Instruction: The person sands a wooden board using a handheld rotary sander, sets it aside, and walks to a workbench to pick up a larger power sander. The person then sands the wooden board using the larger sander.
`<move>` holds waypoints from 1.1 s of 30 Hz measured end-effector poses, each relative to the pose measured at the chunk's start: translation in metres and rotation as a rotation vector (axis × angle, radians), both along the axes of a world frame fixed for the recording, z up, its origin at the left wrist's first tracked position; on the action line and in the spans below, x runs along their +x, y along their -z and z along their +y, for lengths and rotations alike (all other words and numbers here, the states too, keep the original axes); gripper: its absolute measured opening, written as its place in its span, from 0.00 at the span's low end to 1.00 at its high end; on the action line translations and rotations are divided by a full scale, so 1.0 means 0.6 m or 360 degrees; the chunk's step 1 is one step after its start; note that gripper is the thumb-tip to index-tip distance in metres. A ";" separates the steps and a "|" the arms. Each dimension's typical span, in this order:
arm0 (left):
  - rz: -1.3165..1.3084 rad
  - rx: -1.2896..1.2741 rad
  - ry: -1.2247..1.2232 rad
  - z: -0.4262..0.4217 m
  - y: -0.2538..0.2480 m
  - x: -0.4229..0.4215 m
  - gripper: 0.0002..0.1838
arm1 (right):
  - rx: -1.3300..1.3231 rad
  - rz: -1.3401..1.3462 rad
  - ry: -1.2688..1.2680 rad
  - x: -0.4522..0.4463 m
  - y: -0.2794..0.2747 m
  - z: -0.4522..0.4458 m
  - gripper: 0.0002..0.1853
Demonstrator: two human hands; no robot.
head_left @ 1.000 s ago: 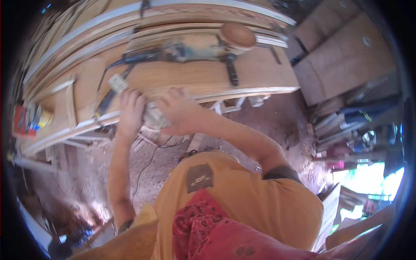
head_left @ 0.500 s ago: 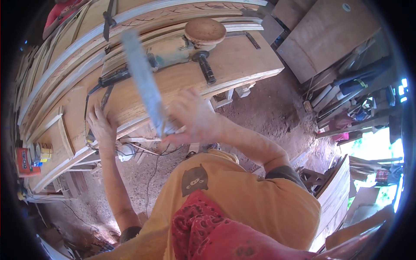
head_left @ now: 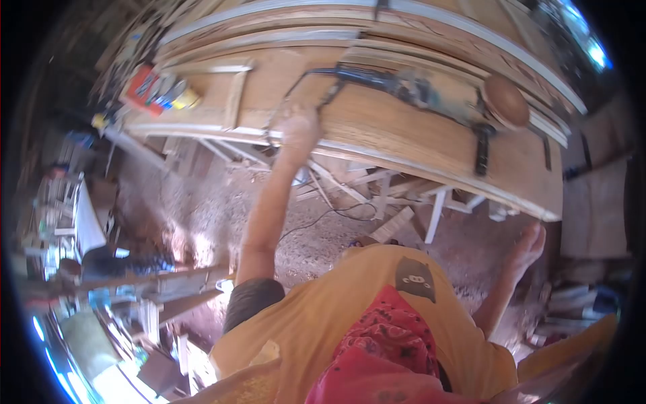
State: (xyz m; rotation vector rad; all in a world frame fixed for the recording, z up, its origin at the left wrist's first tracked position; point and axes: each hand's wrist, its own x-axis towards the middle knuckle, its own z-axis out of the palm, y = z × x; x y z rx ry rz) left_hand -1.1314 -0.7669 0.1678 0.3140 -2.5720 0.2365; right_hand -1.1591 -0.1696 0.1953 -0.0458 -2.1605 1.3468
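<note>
My left hand [head_left: 299,131] is at the front edge of the wooden workbench [head_left: 377,131], beside a black cable; its fingers are smeared by motion, and whether they hold anything is unclear. Off the bench's right front corner is my right hand [head_left: 528,244], blurred, with its fingers looking curled and nothing visible sticking out of it. A power tool [head_left: 437,97] with a round brown disc [head_left: 506,101] lies on the bench, its black side handle [head_left: 482,149] pointing towards me.
Long wooden strips [head_left: 282,30] lie along the bench's back. A red box [head_left: 142,87] and a yellow can [head_left: 185,95] stand at its left end. Wood scraps and a cable [head_left: 330,212] are on the floor below. Large boards lean at the right.
The view has swung right-to-left, so the bench sits further right. The long pale flat piece in my right hand is no longer visible; that hand has moved away to the right.
</note>
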 end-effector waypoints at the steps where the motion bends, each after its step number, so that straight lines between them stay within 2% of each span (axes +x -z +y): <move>1: -0.0030 0.0176 -0.0061 0.023 -0.004 0.006 0.11 | -0.0021 -0.0024 -0.0022 -0.001 -0.008 -0.006 0.22; 3: -0.0025 0.0434 -0.0078 0.062 -0.016 0.027 0.11 | -0.0037 -0.0080 -0.0047 -0.009 -0.037 -0.013 0.22; 6: 0.0227 0.0725 -0.0043 0.118 -0.021 0.062 0.13 | 0.0019 -0.0011 -0.0251 -0.057 -0.051 -0.006 0.21; 9: 0.0544 0.1175 0.0134 0.167 -0.027 0.097 0.12 | -0.0213 -0.0005 -0.0390 -0.092 -0.075 -0.061 0.19; 10: 0.0427 0.1555 0.0118 0.189 -0.053 0.117 0.12 | -0.0142 0.0079 -0.0460 -0.092 -0.085 -0.088 0.18; 13: 0.0585 0.2478 0.0126 0.225 -0.048 0.147 0.12 | 0.0117 0.0205 -0.0697 -0.107 -0.066 -0.140 0.17; 15: 0.0852 0.2735 0.0210 0.243 -0.045 0.162 0.12 | -0.0165 -0.0118 -0.1056 -0.075 -0.071 -0.195 0.13; 17: 0.1029 0.2932 0.0208 0.245 -0.049 0.181 0.12 | -0.0211 -0.0340 -0.1401 -0.038 -0.078 -0.236 0.11; 19: 0.0996 0.2499 -0.0010 0.211 -0.052 0.191 0.13 | 0.0056 -0.0012 -0.1524 -0.014 -0.038 -0.274 0.12; 21: 0.0896 0.1976 -0.0197 0.169 -0.067 0.213 0.13 | 0.0313 0.0269 -0.1798 0.015 -0.043 -0.306 0.16; 22: 0.0810 0.1658 -0.0242 0.137 -0.089 0.219 0.13 | 0.0376 0.0272 -0.1867 0.033 -0.040 -0.315 0.18; 25: 0.0670 0.0701 -0.0172 -0.018 -0.082 0.207 0.11 | 0.0527 0.0336 -0.1946 0.060 -0.038 -0.356 0.23; 27: 0.0429 0.0553 -0.0411 -0.102 -0.088 0.187 0.12 | 0.0560 0.0344 -0.1879 0.086 -0.033 -0.389 0.24; 30: 0.0001 0.0520 -0.0472 -0.209 -0.104 0.158 0.13 | 0.0607 0.0341 -0.1759 0.110 -0.042 -0.465 0.24; 33: -0.0249 0.0471 -0.0421 -0.324 -0.053 0.108 0.20 | 0.0741 0.0268 -0.1781 0.132 -0.077 -0.562 0.24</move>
